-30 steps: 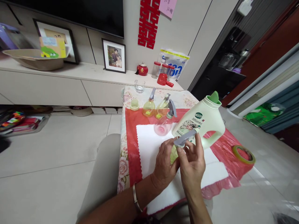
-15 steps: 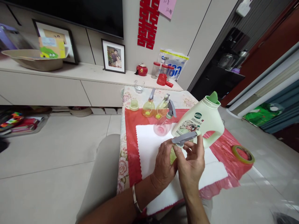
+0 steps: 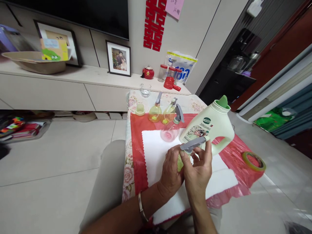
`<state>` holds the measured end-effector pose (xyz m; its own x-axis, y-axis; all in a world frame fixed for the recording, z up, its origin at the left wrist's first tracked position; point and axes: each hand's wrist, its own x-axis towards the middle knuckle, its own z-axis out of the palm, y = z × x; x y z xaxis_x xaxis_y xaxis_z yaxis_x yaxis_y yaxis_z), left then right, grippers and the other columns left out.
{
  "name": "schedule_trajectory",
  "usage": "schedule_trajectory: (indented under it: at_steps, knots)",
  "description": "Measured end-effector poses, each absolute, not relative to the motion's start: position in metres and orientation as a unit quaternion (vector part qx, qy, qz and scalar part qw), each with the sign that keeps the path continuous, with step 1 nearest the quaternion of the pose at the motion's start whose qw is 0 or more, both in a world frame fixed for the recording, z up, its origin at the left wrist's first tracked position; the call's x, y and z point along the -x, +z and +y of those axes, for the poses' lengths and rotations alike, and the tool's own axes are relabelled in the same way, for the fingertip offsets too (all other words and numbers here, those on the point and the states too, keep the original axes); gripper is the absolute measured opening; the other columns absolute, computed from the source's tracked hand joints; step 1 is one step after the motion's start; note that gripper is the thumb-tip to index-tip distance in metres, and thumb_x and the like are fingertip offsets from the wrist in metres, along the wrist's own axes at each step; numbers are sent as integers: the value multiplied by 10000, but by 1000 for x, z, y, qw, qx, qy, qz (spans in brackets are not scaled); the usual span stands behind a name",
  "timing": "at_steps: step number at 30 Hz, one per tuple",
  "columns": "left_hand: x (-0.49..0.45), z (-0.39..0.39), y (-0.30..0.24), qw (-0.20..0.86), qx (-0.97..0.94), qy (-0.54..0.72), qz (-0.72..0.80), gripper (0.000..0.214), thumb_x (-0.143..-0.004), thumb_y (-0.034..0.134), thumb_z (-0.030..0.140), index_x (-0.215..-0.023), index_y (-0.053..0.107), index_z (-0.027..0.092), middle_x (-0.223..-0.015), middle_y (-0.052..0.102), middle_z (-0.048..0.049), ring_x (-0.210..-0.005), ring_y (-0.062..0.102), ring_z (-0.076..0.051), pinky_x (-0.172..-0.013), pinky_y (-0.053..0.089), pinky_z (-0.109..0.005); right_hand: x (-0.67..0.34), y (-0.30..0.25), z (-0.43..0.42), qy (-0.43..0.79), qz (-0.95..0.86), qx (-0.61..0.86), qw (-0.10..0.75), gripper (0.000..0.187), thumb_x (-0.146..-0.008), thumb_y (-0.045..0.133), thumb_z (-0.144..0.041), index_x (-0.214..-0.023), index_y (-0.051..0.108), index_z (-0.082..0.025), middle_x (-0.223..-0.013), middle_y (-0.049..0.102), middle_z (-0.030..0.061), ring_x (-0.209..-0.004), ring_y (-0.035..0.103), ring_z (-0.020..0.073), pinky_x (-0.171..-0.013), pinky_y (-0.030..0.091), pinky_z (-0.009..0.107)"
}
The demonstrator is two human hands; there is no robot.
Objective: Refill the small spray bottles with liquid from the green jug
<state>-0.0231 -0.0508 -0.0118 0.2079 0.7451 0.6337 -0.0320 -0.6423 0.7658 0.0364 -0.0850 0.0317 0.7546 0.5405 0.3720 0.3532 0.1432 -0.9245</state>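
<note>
Over the white cloth (image 3: 156, 152), my left hand (image 3: 170, 172) wraps round a small yellow-green spray bottle (image 3: 180, 162). My right hand (image 3: 198, 169) grips the neck of that bottle, just under its grey spray head (image 3: 193, 144); the fingers hide most of the bottle. Beyond the hands stands a pink spray bottle (image 3: 169, 132) with a dark grey head. Two yellow spray bottles (image 3: 155, 113) stand behind it. Close to my right hand is a large pale green jug (image 3: 212, 120), uncapped, with a green spout at its mouth.
A pale cap (image 3: 139, 110) and a glass cup (image 3: 145, 90) are at the table's far left. Red plastic sheeting (image 3: 229, 152) lies under the cloth, with a tape roll (image 3: 253, 161) on the right. A cabinet (image 3: 97, 79) behind holds a red dipper (image 3: 170, 83) and jars.
My right hand has shifted very slightly around the bottle's neck. Everything else looks the same.
</note>
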Motion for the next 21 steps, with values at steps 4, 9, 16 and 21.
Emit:
schedule_trajectory:
  at_steps: [4, 9, 16, 21]
  knots:
    - [24, -50, -8, 348, -703, 568, 248, 362, -989, 480, 320, -1335, 432, 225, -1255, 599, -135, -1166, 587, -272, -967, 502, -461, -32, 35, -89, 124, -371, 620, 680, 922, -849, 705, -438, -1601, 191, -296, -1109, 593, 41, -1045, 601, 156, -1000, 477, 393]
    - [25, -50, -6, 335, -704, 577, 244, 345, -998, 439, 279, -1340, 428, 231, -1263, 600, -130, -1158, 591, -266, -965, 498, -458, -32, 32, -86, 112, -351, 614, 698, 935, -816, 740, -427, -1587, 245, -241, -1059, 585, 46, -1022, 597, 159, -997, 483, 391]
    - [25, -50, -6, 332, -704, 578, 243, 356, -1000, 437, 302, -1346, 428, 220, -1254, 598, -141, -1156, 591, -271, -962, 500, -460, -32, 35, -87, 135, -371, 605, 692, 949, -829, 732, -419, -1598, 192, -283, -1099, 578, 48, -1059, 602, 174, -1007, 478, 412]
    - [25, -51, -6, 343, -702, 571, 252, 330, -1009, 416, 289, -1331, 440, 222, -1250, 604, -134, -1147, 590, -264, -966, 496, -459, -31, 32, -86, 120, -341, 609, 706, 932, -800, 759, -421, -1575, 271, -247, -1091, 570, 52, -1056, 595, 163, -980, 491, 359]
